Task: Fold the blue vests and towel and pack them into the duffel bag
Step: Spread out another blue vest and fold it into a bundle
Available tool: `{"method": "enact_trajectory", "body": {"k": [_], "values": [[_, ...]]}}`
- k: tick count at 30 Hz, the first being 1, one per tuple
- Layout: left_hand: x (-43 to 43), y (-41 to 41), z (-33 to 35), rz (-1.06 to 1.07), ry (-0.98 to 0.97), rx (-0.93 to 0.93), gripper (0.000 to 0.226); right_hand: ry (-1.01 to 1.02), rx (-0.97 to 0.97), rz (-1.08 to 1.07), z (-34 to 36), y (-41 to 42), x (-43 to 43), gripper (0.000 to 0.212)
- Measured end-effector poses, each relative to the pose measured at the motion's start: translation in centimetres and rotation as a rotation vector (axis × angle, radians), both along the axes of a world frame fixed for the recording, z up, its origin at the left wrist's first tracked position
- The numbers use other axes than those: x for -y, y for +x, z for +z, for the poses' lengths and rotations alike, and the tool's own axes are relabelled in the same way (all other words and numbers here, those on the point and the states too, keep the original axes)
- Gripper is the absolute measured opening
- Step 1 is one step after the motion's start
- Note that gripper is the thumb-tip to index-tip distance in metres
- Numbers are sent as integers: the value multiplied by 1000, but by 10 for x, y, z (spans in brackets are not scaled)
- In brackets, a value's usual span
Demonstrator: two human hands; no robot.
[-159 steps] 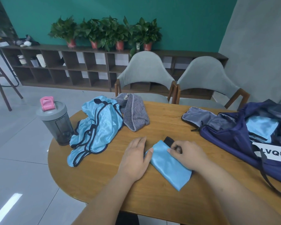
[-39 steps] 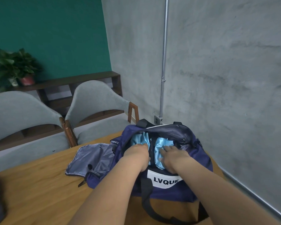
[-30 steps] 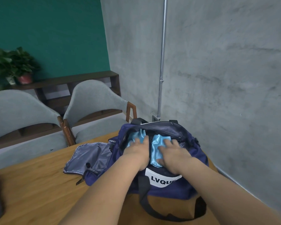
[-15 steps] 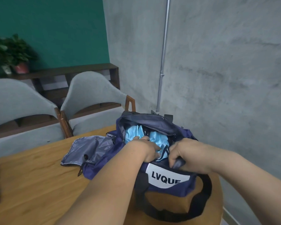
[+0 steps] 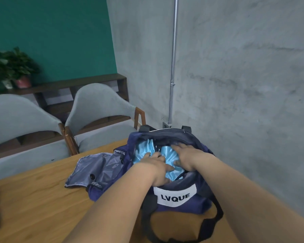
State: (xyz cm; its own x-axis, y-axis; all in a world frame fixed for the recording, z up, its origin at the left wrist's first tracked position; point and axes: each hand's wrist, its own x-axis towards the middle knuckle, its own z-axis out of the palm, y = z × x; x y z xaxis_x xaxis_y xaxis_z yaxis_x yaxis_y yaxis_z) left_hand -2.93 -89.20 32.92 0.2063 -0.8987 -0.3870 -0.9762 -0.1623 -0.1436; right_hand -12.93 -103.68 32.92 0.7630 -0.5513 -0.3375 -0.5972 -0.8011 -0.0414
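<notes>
Duffel bag [image 5: 176, 196]: navy, on the wooden table [image 5: 39, 199] at its right end, close to the far edge. The long axis runs left to right along the table. The top opening faces up, and the white "LVQUE" label faces the near edge. The grey-lined end flap [image 5: 96, 169] is folded out flat on the table, pointing left. The black strap [image 5: 216, 216] loops over the near right edge.

Blue vests [image 5: 142, 152]: inside the main opening, as two shiny folds side by side that run from the near rim to the far rim.

Left hand [image 5: 154, 168]: flat on the folds, fingers straight and together, holding nothing.

Right hand [image 5: 189, 156]: just beside it and also flat on the fabric, fingers spread wide and pointing to the far left.

Two grey chairs [image 5: 98, 104] stand behind the table's far edge. A metal pipe [image 5: 173, 58] runs up the concrete wall.
</notes>
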Motion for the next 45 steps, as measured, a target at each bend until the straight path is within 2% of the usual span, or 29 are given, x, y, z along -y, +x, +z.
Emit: {"method": "enact_trajectory", "body": {"k": [3,5,6,8,10,12,14,17,19,20,22,23,24,26,28,30,35,39,45], "values": [[-1,2,3,0,-57,-56,61,17,-99,-75,-8,4,4,81],[-2,6,6,53,-205,-169,48,-90,-146,-94,-6,13,-5,76],[-2,9,7,72,-303,-198,40,-186,-120,-73,-1,18,-14,70],[-1,17,6,91,-471,-141,31,-335,-14,2,7,29,-28,51],[1,22,3,178,-525,-97,42,-287,52,35,4,35,-34,45],[0,22,2,308,-519,-143,57,-107,31,-31,-12,32,-33,65],[-1,21,-1,337,-532,-207,69,-38,-87,-51,-28,27,-28,83],[-2,17,-3,247,-567,-297,81,-53,-175,-41,-32,25,-24,85],[-2,15,-2,211,-686,-382,73,-86,-213,-14,-20,27,-26,86],[-2,14,-2,215,-806,-415,63,-106,-227,1,-15,28,-26,85],[0,16,-1,306,-1090,-413,43,-120,-188,15,-10,29,-25,82],[1,19,1,377,-1171,-373,38,-118,-140,13,-13,29,-23,81],[3,21,1,438,-1172,-309,36,-109,-97,8,-18,28,-21,82],[7,27,-1,475,-916,-189,35,-88,-56,-6,-30,26,-20,84],[10,29,-9,422,-593,-226,57,-80,-61,-15,-38,24,-19,84],[11,27,-16,373,-390,-279,79,-83,-75,5,-35,23,-18,84],[16,21,-30,358,-284,-193,83,-71,-160,18,-33,17,-20,91],[23,17,-39,348,-207,-91,89,-57,-100,-33,-48,12,-25,89],[15,14,-22,362,-210,-157,83,-65,-63,-53,-36,10,-34,84]]}}
